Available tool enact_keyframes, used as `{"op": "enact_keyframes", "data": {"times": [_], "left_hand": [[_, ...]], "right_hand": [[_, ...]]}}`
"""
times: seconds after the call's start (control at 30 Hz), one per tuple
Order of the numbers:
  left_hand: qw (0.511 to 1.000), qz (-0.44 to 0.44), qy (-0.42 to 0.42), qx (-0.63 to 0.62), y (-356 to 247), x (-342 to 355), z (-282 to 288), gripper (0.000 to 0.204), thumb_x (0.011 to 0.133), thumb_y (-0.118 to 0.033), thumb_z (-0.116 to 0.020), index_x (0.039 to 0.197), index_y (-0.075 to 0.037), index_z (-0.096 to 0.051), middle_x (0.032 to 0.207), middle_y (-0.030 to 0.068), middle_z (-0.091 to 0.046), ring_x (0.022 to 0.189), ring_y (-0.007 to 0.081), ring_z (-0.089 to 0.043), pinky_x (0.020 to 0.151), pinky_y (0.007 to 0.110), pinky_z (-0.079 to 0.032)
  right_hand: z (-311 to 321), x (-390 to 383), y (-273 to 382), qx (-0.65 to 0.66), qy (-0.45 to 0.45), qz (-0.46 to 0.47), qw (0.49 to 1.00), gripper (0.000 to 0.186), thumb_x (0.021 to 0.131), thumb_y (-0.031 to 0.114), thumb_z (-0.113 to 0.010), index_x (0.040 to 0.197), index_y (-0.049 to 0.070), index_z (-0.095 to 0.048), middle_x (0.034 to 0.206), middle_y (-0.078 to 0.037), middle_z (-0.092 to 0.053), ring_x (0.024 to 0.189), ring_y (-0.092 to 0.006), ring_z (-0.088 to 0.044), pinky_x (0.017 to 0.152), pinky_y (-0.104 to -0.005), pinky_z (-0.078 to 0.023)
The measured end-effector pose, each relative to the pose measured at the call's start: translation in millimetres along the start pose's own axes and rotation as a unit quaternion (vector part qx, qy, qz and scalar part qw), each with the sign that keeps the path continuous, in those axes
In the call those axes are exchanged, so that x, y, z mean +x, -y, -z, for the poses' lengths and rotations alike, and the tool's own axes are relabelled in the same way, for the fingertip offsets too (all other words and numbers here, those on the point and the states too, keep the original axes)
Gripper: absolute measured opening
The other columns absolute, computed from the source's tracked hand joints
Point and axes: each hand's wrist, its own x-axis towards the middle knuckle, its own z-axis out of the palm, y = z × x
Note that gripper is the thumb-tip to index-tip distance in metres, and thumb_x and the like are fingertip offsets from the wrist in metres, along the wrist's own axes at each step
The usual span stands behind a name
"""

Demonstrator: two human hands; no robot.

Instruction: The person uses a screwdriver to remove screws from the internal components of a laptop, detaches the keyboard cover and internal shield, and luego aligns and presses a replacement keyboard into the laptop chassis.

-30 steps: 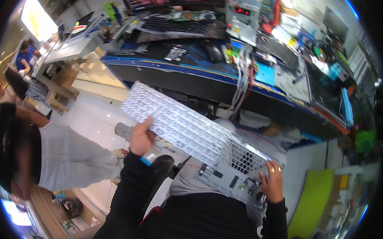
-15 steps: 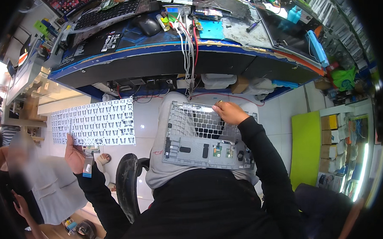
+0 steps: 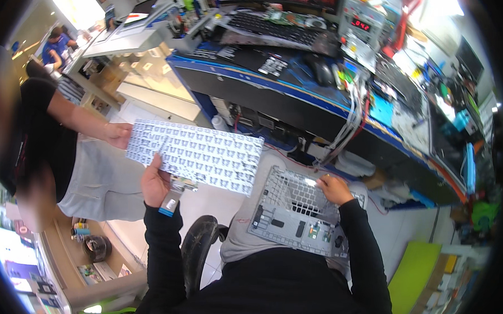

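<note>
My left hand (image 3: 154, 183) grips a thin white keyboard panel (image 3: 201, 156) by its lower left part, where a flat cable (image 3: 169, 202) hangs down. Another person's hand (image 3: 117, 135) is at the panel's left end, seemingly gripping it. My right hand (image 3: 332, 190) has fingers curled on the upper right part of a silver laptop top case (image 3: 277, 223), which lies across my lap; its empty key grid and small circuit boards show.
A cluttered workbench (image 3: 305, 96) with monitor, keyboards, mouse and cables spans the front. A person (image 3: 89, 175) stands at my left; another (image 3: 56, 47) is farther back. A black chair armrest (image 3: 193, 243) and green board (image 3: 414, 273) flank me.
The panel has separated from the case, moving left in my left hand. The person at my left has reached a hand to it. The view has turned back leftward since half a second ago.
</note>
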Motion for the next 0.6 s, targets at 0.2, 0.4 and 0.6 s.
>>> {"op": "enact_keyframes", "data": {"times": [0.2,0.4,0.6], "left_hand": [[1.0,0.005,0.028,0.006,-11,9,-32,0.043,0.11,-0.013,-0.05,0.148,0.007,-0.045,0.142,0.0183,-0.062,0.126,0.0271,-0.065,0.109,0.042,-0.053],[0.996,-0.063,0.032,-0.057,-34,67,-95,0.046,0.11,-0.009,-0.047,0.153,0.006,-0.037,0.15,0.0162,-0.054,0.134,0.0281,-0.059,0.117,0.044,-0.046],[0.974,-0.139,0.089,-0.154,-76,172,-115,0.037,0.112,-0.014,-0.047,0.143,0.005,-0.049,0.139,0.0167,-0.064,0.132,0.0305,-0.061,0.115,0.046,-0.048]], "right_hand": [[-21,29,-13,0.007,0.071,-0.014,0.997,0.033,0.102,0.038,-0.062,0.101,0.008,-0.075,0.098,-0.022,-0.074,0.098,-0.0446,-0.07,0.084,-0.053,-0.054],[-24,44,-4,0.017,0.058,0.001,0.998,0.034,0.101,0.037,-0.064,0.102,0.005,-0.075,0.096,-0.021,-0.074,0.096,-0.0429,-0.071,0.084,-0.0498,-0.055],[-19,63,7,0.025,0.085,-0.044,0.995,0.034,0.101,0.037,-0.066,0.106,0.005,-0.075,0.097,-0.02,-0.076,0.098,-0.0402,-0.073,0.085,-0.047,-0.056]]}}
